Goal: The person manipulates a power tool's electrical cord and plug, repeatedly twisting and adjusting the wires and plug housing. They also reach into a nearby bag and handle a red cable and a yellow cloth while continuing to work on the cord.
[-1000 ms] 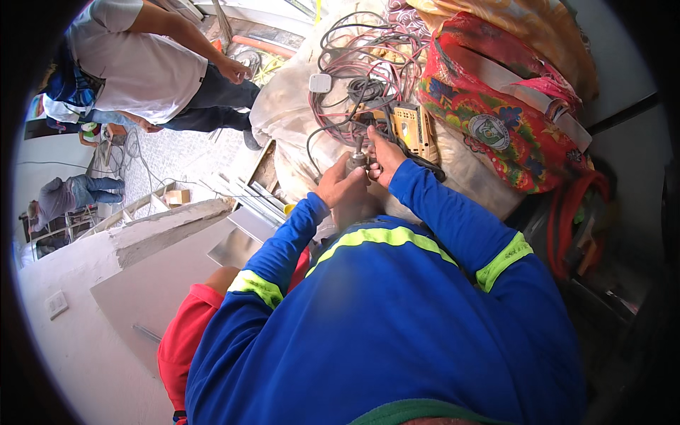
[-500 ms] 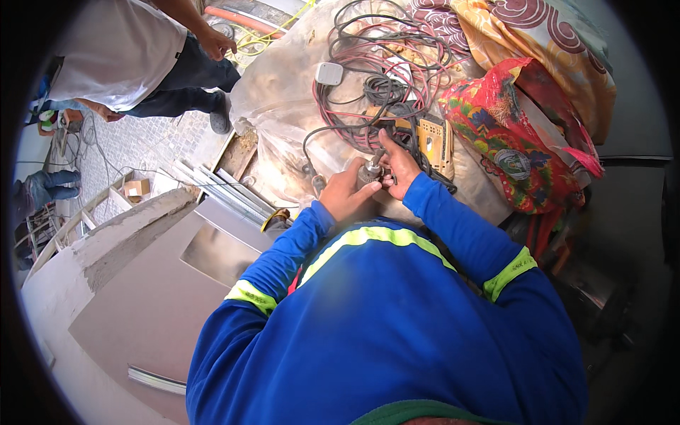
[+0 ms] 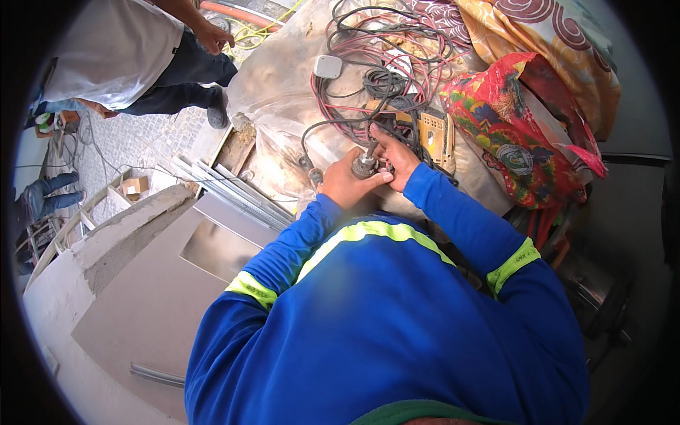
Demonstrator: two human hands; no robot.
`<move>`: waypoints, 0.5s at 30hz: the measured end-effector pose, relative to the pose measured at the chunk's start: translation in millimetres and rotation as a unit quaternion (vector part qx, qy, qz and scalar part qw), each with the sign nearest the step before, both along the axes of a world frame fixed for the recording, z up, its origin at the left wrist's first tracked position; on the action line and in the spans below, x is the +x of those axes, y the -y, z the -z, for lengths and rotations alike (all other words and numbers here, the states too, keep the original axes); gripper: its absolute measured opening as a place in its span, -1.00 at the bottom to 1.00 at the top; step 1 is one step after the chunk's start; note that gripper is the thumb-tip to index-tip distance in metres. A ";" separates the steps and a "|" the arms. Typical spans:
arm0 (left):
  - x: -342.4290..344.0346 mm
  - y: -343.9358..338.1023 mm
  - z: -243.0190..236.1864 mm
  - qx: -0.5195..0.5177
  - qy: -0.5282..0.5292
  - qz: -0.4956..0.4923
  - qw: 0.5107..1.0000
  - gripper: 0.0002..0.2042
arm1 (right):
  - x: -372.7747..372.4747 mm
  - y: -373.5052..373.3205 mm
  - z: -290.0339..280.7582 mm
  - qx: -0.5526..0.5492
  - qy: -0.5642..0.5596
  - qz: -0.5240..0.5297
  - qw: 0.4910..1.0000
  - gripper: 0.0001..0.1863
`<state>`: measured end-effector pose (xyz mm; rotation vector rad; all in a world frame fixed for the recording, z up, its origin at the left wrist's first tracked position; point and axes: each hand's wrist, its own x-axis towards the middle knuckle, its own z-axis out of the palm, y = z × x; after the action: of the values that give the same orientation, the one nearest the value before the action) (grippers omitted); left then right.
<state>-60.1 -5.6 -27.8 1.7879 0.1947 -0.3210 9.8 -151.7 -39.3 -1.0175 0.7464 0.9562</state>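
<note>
We see the left hand (image 3: pixel 345 185) with its fingers (image 3: pixel 372 178) curled shut around the grey metal cylindrical drill chuck (image 3: pixel 365 165), which stands upright between both hands. The right hand (image 3: pixel 397 157) closes on the same chuck from the other side, its fingers (image 3: pixel 380 134) bent over the top of it, though we cannot tell exactly what their tips press.

Just beyond the fingers lies the yellow and black power tool body (image 3: pixel 433 134), and past that a tangle of red and black cables (image 3: pixel 375 64) with a white square plug box (image 3: pixel 328 66) among them. All of this rests on a counter covered with clear plastic sheeting (image 3: pixel 273 85). To the right of the right-hand fingers sits a red patterned fabric bag (image 3: pixel 510 134).

Far to the left of the fingers, another person in a white shirt (image 3: pixel 113 49) bends over, and silver metal profiles (image 3: pixel 234 195) lie on the floor.
</note>
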 end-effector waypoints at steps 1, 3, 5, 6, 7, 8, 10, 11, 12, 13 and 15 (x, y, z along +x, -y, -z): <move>0.1 0.2 -0.2 -0.003 -0.014 -0.001 1.000 -0.43 | -1.3 -2.2 -0.1 0.001 0.002 0.018 1.000 -0.60; -0.4 -1.0 0.1 -0.014 -0.032 -0.006 0.999 -0.41 | -7.9 -10.3 0.8 -0.020 0.030 0.065 0.997 -0.59; -1.3 -3.1 0.7 -0.042 -0.059 0.000 0.997 -0.39 | -11.5 -14.7 1.0 -0.078 0.044 0.078 0.993 -0.60; -1.3 -4.1 0.6 -0.057 -0.068 -0.001 0.996 -0.37 | -12.1 -15.3 0.5 -0.079 0.051 0.083 0.992 -0.61; -1.1 -5.3 -0.3 -0.065 -0.077 0.001 0.995 -0.37 | -12.0 -15.2 -1.1 -0.071 0.044 0.082 0.993 -0.62; -0.1 -6.0 -1.3 -0.073 -0.085 0.006 0.994 -0.36 | -9.8 -13.4 -3.3 -0.029 0.052 0.051 0.997 -0.61; 2.9 -5.5 -4.3 -0.136 -0.102 0.011 0.985 -0.36 | -1.2 -5.4 -9.7 0.025 0.040 -0.002 0.999 -0.58; 4.0 -4.7 -6.2 -0.188 -0.110 0.005 0.976 -0.36 | 2.5 -3.4 -12.7 0.042 0.027 -0.014 0.999 -0.59; 5.2 -4.5 -8.6 -0.244 -0.111 0.003 0.963 -0.37 | 6.0 -2.6 -15.8 0.023 0.012 -0.003 1.000 -0.60; 6.0 -4.3 -11.1 -0.230 -0.129 0.004 0.965 -0.40 | 8.7 -2.3 -18.8 0.023 0.002 -0.001 1.000 -0.61; 7.2 -3.8 -15.4 -0.219 -0.133 0.002 0.967 -0.46 | 13.6 -2.5 -23.8 -0.005 -0.041 0.016 0.999 -0.63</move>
<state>-52.9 -1.7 -12.4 1.3041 0.2863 -0.5619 23.3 -149.2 -15.5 -0.9774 0.8335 0.9713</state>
